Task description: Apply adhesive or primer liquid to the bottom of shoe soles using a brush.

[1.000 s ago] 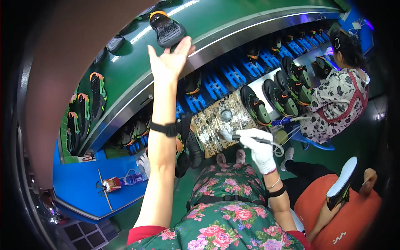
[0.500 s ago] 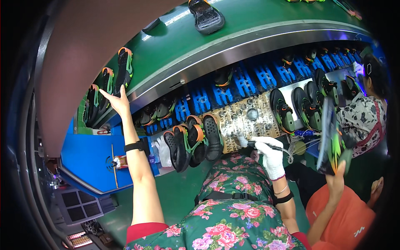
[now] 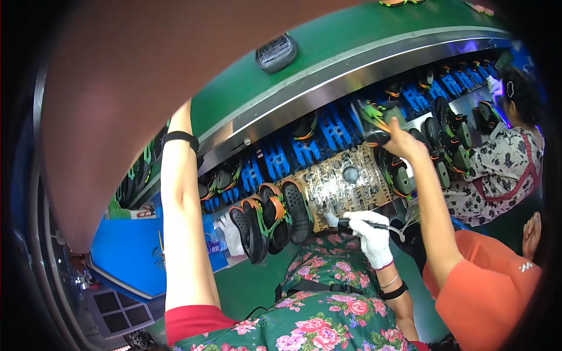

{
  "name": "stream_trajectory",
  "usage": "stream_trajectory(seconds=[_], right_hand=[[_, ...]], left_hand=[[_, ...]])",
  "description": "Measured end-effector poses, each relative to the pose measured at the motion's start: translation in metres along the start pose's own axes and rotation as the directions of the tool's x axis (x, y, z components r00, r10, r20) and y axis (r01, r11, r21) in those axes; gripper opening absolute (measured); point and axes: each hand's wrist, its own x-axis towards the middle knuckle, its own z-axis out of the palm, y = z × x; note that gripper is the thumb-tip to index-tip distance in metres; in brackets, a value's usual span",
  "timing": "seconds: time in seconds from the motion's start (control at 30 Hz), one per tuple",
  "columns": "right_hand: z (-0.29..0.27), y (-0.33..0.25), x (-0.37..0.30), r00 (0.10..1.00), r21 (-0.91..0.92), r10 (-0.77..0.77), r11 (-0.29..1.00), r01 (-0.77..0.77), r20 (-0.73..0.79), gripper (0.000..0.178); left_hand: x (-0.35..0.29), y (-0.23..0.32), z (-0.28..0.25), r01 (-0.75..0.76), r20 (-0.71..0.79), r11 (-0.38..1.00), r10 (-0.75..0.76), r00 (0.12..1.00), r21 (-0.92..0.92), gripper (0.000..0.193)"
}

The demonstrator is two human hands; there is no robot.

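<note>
My left arm reaches far up over the green belt [image 3: 225, 108], and the fingers of my left hand [image 3: 185, 111] are hidden behind a blurred brown shape. In a white glove, my right hand [image 3: 373, 237] is closed around a brush [image 3: 332, 219] with pale bristles and a dark handle. The bristles are at the near edge of a tape-covered cardboard sheet [image 3: 328, 181]. Left of the sheet stand several black clogs [image 3: 297, 210], some with orange and green straps. A dark shoe-shaped piece [image 3: 277, 54] lies on the belt.
A co-worker's hand [image 3: 404, 140] holds a black and green shoe [image 3: 374, 120] over the sheet's right end. Blue racks [image 3: 275, 161] line the space beneath the belt's metal edge [image 3: 275, 120]. Another person [image 3: 503, 158] works at the right. A blue table [image 3: 126, 251] is at left.
My left hand, earlier spread beside the shoes on the belt, has moved up behind the brown shape. The co-worker has brought the shoe leftward over the bench. The shoe-shaped piece on the belt has shifted down-left.
</note>
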Motion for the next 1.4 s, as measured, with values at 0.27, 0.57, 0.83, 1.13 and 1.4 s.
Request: stream_trajectory(seconds=[0.27, 0.57, 0.83, 1.13, 1.4], right_hand=[[0.0, 0.007, 0.004, 0.999, -0.085, 0.011, 0.996, -0.014, -0.041, 0.019], [0.019, 0.024, 0.007, 0.992, -0.036, 0.008, 0.999, -0.003, 0.126, 0.021], [0.02, 0.034, -0.022, 1.0, -0.039, -0.015, 0.999, 0.016, 0.009, 0.017], [0.049, 0.032, 0.0, 0.992, -0.006, 0.033, 0.999, -0.032, 0.124, 0.019], [0.058, 0.012, -0.006, 0.961, 0.171, 0.182, 0.961, -0.219, 0.209, 0.019]], left_hand=[[0.021, -0.022, 0.072, 0.072, 0.256, 0.995, -0.086, 0.963, 0.062, 0.079], [-0.008, -0.021, 0.015, -0.088, 0.012, 0.996, 0.089, 0.996, -0.034, 0.062], [0.032, -0.007, 0.036, -0.121, 0.496, 0.959, -0.023, 0.868, 0.256, 0.047], [-0.07, 0.025, -0.028, -0.059, 0.225, 0.952, 0.131, 0.965, -0.3, 0.031], [-0.306, 0.128, -0.096, -0.079, -0.278, 0.562, -0.277, 0.92, -0.823, 0.05]])
